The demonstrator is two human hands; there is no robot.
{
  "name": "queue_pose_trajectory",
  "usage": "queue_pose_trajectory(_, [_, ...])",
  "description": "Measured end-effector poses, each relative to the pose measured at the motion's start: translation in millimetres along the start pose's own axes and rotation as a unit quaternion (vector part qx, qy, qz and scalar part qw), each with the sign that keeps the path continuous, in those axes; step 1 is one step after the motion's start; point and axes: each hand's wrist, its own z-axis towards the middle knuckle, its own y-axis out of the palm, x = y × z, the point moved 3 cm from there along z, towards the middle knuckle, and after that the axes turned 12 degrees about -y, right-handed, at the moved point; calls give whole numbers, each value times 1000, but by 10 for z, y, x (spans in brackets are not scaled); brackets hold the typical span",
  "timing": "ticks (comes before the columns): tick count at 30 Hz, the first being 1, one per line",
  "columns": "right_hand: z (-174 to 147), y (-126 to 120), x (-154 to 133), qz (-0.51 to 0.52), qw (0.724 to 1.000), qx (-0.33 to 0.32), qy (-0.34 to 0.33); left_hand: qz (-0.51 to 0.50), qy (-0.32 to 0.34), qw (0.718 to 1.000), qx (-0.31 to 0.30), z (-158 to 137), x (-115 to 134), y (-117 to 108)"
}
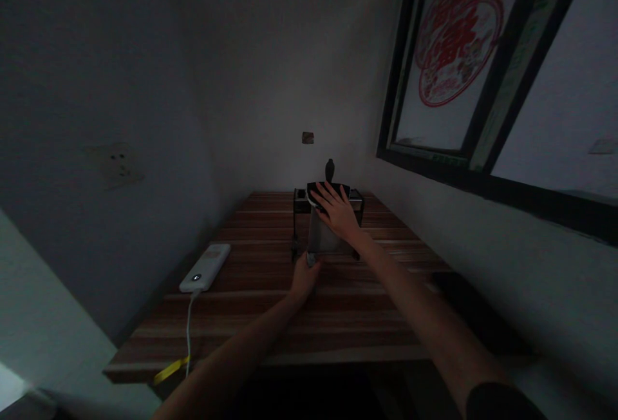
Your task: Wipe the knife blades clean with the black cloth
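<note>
Toward the back of the wooden table stands a small black-framed device. It has a dark rounded top part, a dark upright knob behind, and a pale flat panel hanging in front. My right hand lies on the dark top part, fingers stretched out and slightly spread. Low in front of the panel, my left hand is closed around a small grey piece near the panel's lower edge. Dim light and the fingers hide what kind of piece it is. Part of the device is covered by my right hand.
On the left of the table lies a white power bank. Its white cable runs over the front edge beside a yellow strap. A dark flat object lies at right. Walls border the table; a dark-framed window is at right.
</note>
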Motion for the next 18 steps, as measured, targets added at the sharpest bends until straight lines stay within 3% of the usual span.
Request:
queue_pose_trajectory(11, [29, 3, -44, 2, 1000, 13, 19, -6, 1, 1000, -17, -13, 7, 9])
queue_pose_trajectory(18, [-86, 25, -182, 3, 1000, -7, 4, 10, 35, 999, -6, -9, 28, 5])
